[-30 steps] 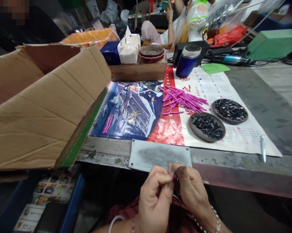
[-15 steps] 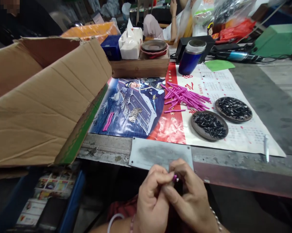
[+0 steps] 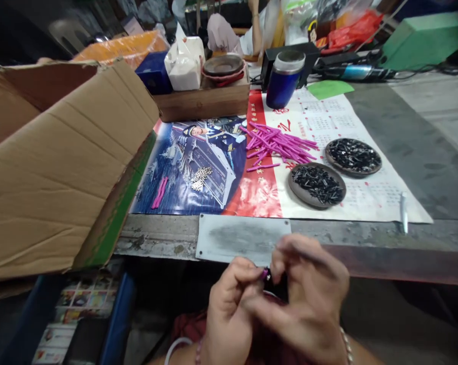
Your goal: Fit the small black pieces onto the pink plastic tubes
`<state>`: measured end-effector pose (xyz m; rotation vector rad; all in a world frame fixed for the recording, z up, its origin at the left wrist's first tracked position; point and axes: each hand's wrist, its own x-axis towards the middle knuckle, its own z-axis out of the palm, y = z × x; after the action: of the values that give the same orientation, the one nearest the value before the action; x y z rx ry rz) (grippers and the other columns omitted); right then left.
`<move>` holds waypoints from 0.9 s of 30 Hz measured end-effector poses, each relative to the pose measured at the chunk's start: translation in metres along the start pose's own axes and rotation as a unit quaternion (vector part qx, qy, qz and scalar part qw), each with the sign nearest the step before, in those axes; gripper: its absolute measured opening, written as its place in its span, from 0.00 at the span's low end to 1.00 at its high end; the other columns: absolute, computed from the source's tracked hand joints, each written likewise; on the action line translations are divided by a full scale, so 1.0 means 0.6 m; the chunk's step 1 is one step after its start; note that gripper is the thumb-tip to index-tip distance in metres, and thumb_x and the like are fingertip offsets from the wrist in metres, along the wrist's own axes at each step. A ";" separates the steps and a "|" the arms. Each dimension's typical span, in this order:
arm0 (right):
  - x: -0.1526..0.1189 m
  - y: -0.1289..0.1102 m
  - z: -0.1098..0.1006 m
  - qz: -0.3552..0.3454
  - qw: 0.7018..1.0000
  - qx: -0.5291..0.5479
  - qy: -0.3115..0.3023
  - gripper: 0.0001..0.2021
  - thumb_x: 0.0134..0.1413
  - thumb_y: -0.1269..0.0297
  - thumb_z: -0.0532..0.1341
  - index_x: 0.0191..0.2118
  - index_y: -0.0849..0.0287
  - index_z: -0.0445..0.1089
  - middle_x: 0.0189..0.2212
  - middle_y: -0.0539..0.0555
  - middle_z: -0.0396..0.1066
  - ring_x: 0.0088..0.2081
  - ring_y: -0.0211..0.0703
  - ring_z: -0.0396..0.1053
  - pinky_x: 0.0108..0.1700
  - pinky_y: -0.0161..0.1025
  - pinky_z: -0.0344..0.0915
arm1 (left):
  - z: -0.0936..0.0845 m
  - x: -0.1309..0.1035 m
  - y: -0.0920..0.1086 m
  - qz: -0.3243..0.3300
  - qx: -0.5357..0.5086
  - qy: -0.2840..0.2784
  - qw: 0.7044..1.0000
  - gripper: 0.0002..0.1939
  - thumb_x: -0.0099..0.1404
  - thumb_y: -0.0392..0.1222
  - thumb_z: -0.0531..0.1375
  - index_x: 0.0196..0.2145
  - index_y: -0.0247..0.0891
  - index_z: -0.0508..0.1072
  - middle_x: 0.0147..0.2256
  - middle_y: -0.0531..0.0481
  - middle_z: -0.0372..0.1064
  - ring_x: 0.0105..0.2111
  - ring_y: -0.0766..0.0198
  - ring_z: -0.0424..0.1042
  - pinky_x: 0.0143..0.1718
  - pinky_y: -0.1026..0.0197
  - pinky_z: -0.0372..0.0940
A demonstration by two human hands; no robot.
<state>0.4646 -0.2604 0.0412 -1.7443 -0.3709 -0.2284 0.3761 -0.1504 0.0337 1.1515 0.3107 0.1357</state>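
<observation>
My left hand pinches a small magenta piece in front of the table's edge. Beside it, my right hand has its fingers and thumb apart, slightly blurred, close to the piece's dark tip. A grey metal plate lies on the table edge just beyond. On the poster are a heap of magenta sticks, two more magenta sticks at the left, and a small pile of silvery beads. Two round dishes hold small black pieces.
A large cardboard box stands at the left. Behind the poster are a wooden box with tissues and a blue cup. A silver pen-like tool lies at the right. A person's arm shows at the back.
My right hand has opened and moved away to the right from the magenta piece, which my left hand still pinches. The whole view has shifted slightly.
</observation>
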 end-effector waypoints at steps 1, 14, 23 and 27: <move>0.000 0.002 0.000 0.032 0.999 0.031 0.009 0.33 0.45 0.65 0.72 0.54 0.51 0.57 0.41 0.50 0.60 0.27 0.33 0.61 0.25 0.33 0.63 | -0.001 -0.001 0.000 0.000 -0.002 0.000 1.000 0.05 0.71 0.37 0.60 0.38 0.41 0.77 0.35 0.51 0.64 0.29 0.70 0.63 0.31 0.69 0.62; -0.028 -0.003 0.002 -0.110 0.987 -0.036 -0.113 0.08 0.66 0.70 0.57 0.33 0.57 0.62 0.25 0.48 0.60 0.26 0.37 0.60 0.26 0.35 0.58 | -0.003 0.002 0.005 0.069 0.072 0.036 0.994 0.05 0.69 0.35 0.62 0.39 0.43 0.78 0.38 0.51 0.69 0.38 0.66 0.71 0.42 0.67 0.68; -0.030 -0.002 -0.003 0.038 0.978 0.111 -0.174 0.18 0.70 0.54 0.52 0.29 0.57 0.60 0.25 0.48 0.59 0.26 0.37 0.60 0.28 0.34 0.60 | 0.008 -0.003 0.007 0.066 0.089 0.010 0.994 0.07 0.70 0.36 0.61 0.41 0.44 0.79 0.37 0.51 0.68 0.36 0.66 0.70 0.39 0.68 0.68; -0.031 -0.002 -0.003 -0.050 0.991 0.041 -0.117 0.13 0.68 0.63 0.55 0.29 0.57 0.60 0.24 0.47 0.59 0.25 0.35 0.59 0.27 0.33 0.57 | 0.012 -0.004 0.013 0.078 0.088 0.005 0.993 0.06 0.70 0.37 0.61 0.40 0.43 0.78 0.36 0.50 0.69 0.36 0.65 0.70 0.41 0.66 0.68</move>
<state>0.4468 -0.2642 0.0363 -1.6776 -0.6313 -0.0782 0.3767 -0.1544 0.0437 1.3513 0.2454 0.2549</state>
